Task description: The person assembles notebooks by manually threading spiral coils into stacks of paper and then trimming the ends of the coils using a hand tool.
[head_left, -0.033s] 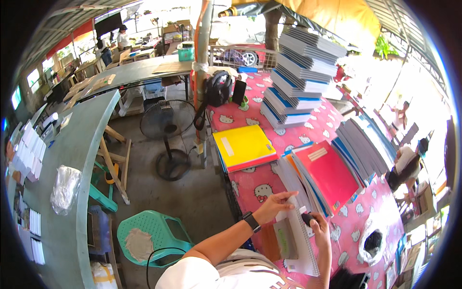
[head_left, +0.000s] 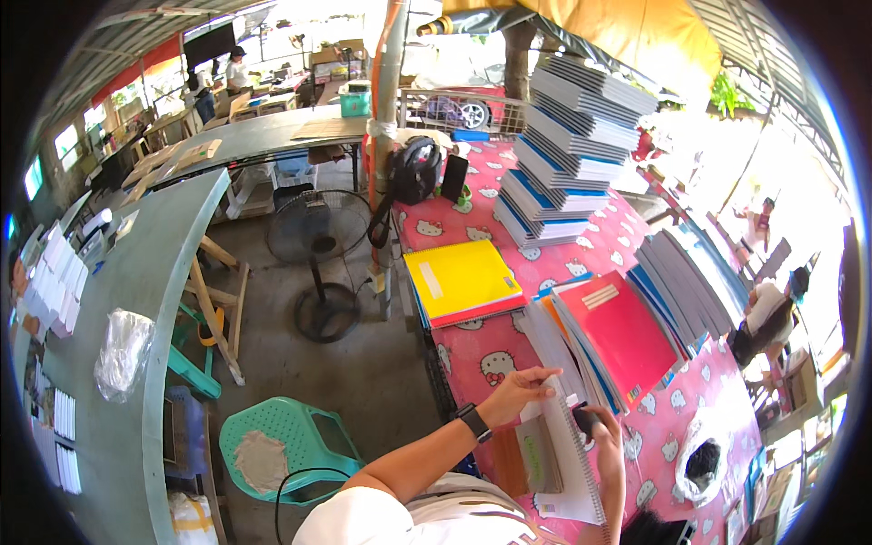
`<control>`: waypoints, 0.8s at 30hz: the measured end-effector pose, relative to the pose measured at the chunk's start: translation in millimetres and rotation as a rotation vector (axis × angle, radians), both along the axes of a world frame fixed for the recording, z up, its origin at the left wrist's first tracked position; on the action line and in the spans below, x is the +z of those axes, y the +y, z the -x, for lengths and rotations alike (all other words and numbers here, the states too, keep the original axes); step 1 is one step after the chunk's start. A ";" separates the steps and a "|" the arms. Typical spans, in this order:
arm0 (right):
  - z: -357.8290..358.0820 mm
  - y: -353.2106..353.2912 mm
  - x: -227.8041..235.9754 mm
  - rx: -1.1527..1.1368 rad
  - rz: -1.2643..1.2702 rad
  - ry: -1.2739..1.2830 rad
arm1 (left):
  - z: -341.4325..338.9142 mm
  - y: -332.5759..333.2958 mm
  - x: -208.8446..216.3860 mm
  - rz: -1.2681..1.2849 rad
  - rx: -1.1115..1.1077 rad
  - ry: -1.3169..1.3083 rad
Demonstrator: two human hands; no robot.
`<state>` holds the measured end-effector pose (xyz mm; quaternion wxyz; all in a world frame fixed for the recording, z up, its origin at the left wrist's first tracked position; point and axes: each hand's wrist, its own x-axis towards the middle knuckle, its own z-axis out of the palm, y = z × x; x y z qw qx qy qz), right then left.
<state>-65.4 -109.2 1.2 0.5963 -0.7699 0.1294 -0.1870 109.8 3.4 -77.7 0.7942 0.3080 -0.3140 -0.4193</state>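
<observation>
A white spiral-bound notebook (head_left: pixel 565 472) is in front of me at the pink table's near edge, its wire coil along the right side. My left hand (head_left: pixel 520 396), with a dark watch on the wrist, is closed in a pinch at the notebook's far end; what lies between the fingertips is too small to make out. Beside the coil's far part, my right hand (head_left: pixel 603 438) is closed around a small black tool (head_left: pixel 586 419), whose kind I cannot tell. A brown wooden block (head_left: pixel 510 461) and a greenish-labelled piece (head_left: pixel 538 454) lie left of the notebook.
Red-covered notebooks (head_left: pixel 610 331) lie just beyond my hands, yellow ones (head_left: pixel 461 278) farther left. A tall notebook stack (head_left: pixel 572 150) stands behind, and another grey stack (head_left: pixel 686 282) at right. A white bag (head_left: pixel 701 459) sits right. A green stool (head_left: pixel 282 436) and fan (head_left: pixel 320 245) stand left.
My hands stay at the notebook, with the right hand and black tool shifted very slightly. The whole view has moved a little.
</observation>
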 end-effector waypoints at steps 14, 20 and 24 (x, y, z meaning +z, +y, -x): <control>0.2 -3.8 -5.2 0.033 -0.210 -0.083 | 1.3 9.5 1.0 -0.119 0.026 -0.170; -5.9 8.1 4.9 0.010 -0.168 0.019 | -1.4 4.7 0.3 -0.135 0.052 -0.248; 0.3 3.2 -14.5 -0.008 -0.097 0.041 | 4.5 11.3 4.8 -0.126 -0.018 -0.231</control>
